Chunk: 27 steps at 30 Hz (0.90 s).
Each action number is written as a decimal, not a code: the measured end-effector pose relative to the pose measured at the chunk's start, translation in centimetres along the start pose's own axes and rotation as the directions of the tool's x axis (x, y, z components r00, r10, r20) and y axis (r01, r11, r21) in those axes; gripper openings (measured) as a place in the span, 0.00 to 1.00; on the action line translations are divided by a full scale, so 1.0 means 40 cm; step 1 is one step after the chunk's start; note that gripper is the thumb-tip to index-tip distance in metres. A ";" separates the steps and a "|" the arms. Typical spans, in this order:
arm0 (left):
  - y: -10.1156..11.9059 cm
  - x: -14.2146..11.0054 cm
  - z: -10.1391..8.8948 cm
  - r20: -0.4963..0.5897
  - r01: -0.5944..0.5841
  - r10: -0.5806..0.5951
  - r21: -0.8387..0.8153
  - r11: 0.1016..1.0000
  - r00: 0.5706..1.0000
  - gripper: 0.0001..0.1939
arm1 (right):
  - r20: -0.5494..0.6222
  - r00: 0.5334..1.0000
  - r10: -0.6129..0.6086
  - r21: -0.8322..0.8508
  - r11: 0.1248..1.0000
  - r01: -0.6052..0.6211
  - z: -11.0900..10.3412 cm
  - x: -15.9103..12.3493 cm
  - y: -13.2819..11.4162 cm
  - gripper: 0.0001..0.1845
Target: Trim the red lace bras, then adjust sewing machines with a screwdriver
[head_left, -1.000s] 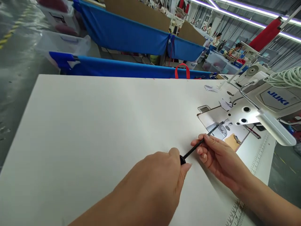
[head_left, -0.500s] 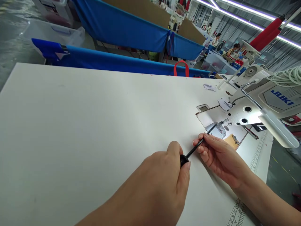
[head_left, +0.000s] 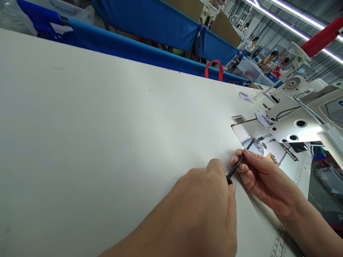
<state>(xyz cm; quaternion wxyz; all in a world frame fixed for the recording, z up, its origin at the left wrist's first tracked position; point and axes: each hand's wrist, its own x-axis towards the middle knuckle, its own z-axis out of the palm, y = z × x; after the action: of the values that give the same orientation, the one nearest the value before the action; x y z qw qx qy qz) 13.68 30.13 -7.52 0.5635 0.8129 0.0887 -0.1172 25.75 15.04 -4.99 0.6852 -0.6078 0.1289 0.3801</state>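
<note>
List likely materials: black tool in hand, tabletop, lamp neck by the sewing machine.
Black tool: shaft probably dark-finished metal, being thin, straight and faintly shiny; handle maybe plastic, mostly hidden by the left hand.
Tabletop: likely white laminate, judging by its smooth surface and soft sheen.
Lamp neck: apparently bright metal, ribbed with sharp highlights.

A big white table [head_left: 120, 117] spreads across the room's front. Along its far edge runs a long blue cloth [head_left: 128, 53], and behind that hangs another blue sheet [head_left: 150, 23]. A brown board [head_left: 225, 28] leans farther back. Near a round fan [head_left: 255, 53], people [head_left: 272, 56] sit by clear plastic bins [head_left: 248, 67]. Bright long lights [head_left: 292, 21] line the ceiling above gray curtains [head_left: 325, 48]. The floor [head_left: 317, 191] at right looks gray-green.
</note>
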 end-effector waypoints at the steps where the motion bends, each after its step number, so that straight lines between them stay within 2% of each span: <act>1: 0.001 0.000 0.000 0.002 -0.013 0.013 -0.019 1.000 1.000 0.10 | -0.010 1.000 -0.005 -0.006 1.000 0.005 0.000 -0.001 0.001 0.15; 11: -0.020 0.018 0.005 -0.029 -0.070 0.068 -0.066 0.995 0.997 0.12 | -0.009 0.997 -0.078 -0.034 0.996 0.078 0.000 -0.011 0.007 0.15; 16: -0.026 0.016 0.005 -0.034 -0.077 0.074 -0.092 0.993 0.997 0.12 | -0.003 0.997 -0.074 -0.026 0.997 0.073 0.003 -0.015 0.008 0.14; 22: -0.023 0.013 -0.004 -0.023 -0.063 0.062 -0.036 0.997 0.998 0.11 | 0.060 0.995 -0.080 -0.025 0.996 0.081 -0.002 -0.011 0.008 0.11; 27: -0.031 0.016 -0.005 -0.021 -0.076 0.075 -0.016 0.997 0.997 0.12 | 0.096 0.995 -0.041 0.005 0.999 0.041 -0.004 -0.004 0.002 0.07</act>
<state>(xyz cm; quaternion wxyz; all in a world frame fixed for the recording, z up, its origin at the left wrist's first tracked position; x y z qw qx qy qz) 13.95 30.77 -8.75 0.5734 0.8121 0.0645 -0.0870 25.63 14.82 -4.99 0.6993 -0.5901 0.0838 0.3946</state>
